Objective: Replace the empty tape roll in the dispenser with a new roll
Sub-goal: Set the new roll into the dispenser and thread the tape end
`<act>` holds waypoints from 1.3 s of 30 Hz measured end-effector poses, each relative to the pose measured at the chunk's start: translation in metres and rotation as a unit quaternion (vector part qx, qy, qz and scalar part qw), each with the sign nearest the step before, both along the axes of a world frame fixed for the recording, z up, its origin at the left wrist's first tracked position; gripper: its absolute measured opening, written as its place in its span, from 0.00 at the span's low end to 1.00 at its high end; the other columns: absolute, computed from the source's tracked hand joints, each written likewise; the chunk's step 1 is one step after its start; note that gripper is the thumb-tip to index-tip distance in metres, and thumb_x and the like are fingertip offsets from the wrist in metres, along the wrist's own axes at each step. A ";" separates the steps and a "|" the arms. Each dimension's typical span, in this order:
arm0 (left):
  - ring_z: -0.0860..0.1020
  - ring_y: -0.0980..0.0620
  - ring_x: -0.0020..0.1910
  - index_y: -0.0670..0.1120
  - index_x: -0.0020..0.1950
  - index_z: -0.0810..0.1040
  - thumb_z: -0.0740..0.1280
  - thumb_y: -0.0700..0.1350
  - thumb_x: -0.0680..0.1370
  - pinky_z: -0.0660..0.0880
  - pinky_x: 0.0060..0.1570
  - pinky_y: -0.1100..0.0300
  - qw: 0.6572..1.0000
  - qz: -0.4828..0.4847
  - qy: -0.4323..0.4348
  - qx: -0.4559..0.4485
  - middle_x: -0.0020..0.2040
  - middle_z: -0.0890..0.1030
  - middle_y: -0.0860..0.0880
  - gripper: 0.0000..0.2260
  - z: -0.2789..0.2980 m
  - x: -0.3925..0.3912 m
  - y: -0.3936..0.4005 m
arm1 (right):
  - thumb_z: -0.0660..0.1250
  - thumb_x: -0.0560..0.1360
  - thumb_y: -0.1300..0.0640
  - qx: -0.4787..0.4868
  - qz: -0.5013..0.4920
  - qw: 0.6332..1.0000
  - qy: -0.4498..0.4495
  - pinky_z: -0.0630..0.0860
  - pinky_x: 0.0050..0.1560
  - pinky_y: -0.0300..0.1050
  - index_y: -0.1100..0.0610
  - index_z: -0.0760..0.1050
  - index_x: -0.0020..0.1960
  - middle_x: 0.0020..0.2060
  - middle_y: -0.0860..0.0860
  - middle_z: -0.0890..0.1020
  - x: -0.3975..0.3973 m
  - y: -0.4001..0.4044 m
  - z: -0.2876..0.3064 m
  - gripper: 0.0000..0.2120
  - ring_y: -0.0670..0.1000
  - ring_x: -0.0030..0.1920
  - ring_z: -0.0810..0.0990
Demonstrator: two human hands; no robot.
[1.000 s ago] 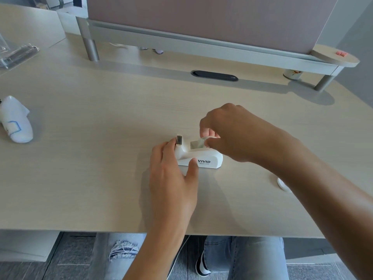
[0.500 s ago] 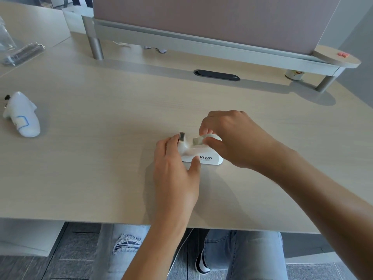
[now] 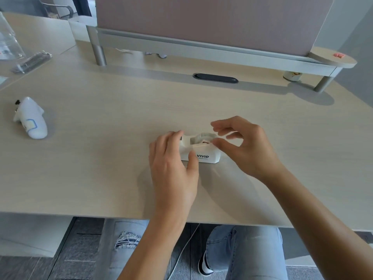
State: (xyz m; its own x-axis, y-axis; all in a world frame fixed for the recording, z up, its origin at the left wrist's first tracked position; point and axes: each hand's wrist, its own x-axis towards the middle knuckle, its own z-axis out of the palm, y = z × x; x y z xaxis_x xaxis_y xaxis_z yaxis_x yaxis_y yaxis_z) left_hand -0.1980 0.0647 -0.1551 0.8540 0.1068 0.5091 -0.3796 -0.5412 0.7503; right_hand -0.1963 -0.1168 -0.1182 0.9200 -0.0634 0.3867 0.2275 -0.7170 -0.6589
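Observation:
A white tape dispenser (image 3: 209, 157) marked VIVID stands on the light wood desk (image 3: 113, 158). A clear tape roll (image 3: 203, 136) sits in its cradle, the top curve showing above the body. My left hand (image 3: 173, 166) grips the dispenser's left end, with the fingers over the cutter and the thumb on the front face. My right hand (image 3: 247, 147) hovers just right of the roll with the fingers spread. Its thumb tip is close to the roll's right edge, and I see nothing held in it.
A white handheld device (image 3: 32, 120) lies at the far left and a clear plastic packet (image 3: 30, 61) at the back left. A black cable slot (image 3: 215, 77) sits in front of the raised shelf (image 3: 201, 51). A small tin (image 3: 292, 75) stands under the shelf's right end.
My right hand pressed the roll down into the dispenser, then opened and drew back up and to the right. My left hand kept its grip on the dispenser.

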 end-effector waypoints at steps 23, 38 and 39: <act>0.82 0.46 0.45 0.52 0.42 0.88 0.70 0.47 0.74 0.79 0.49 0.43 0.996 0.034 0.052 0.057 0.41 0.86 0.52 0.06 0.038 0.011 -0.038 | 0.80 0.75 0.54 0.070 0.071 0.994 0.034 0.78 0.43 0.37 0.53 0.88 0.49 0.43 0.47 0.88 0.025 -0.023 -0.011 0.04 0.47 0.41 0.85; 0.83 0.43 0.39 0.47 0.38 0.86 0.69 0.41 0.73 0.79 0.50 0.44 0.982 0.082 0.114 0.125 0.35 0.86 0.49 0.07 0.061 0.018 -0.048 | 0.78 0.75 0.59 0.037 0.074 0.996 0.040 0.73 0.39 0.26 0.55 0.89 0.50 0.42 0.48 0.88 0.028 -0.021 -0.002 0.04 0.42 0.40 0.84; 0.83 0.43 0.40 0.47 0.38 0.86 0.69 0.42 0.73 0.79 0.51 0.44 0.982 0.077 0.121 0.121 0.35 0.86 0.49 0.07 0.062 0.019 -0.046 | 0.78 0.75 0.59 0.030 0.072 0.996 0.042 0.73 0.39 0.26 0.55 0.89 0.50 0.42 0.48 0.88 0.028 -0.019 0.000 0.04 0.42 0.41 0.84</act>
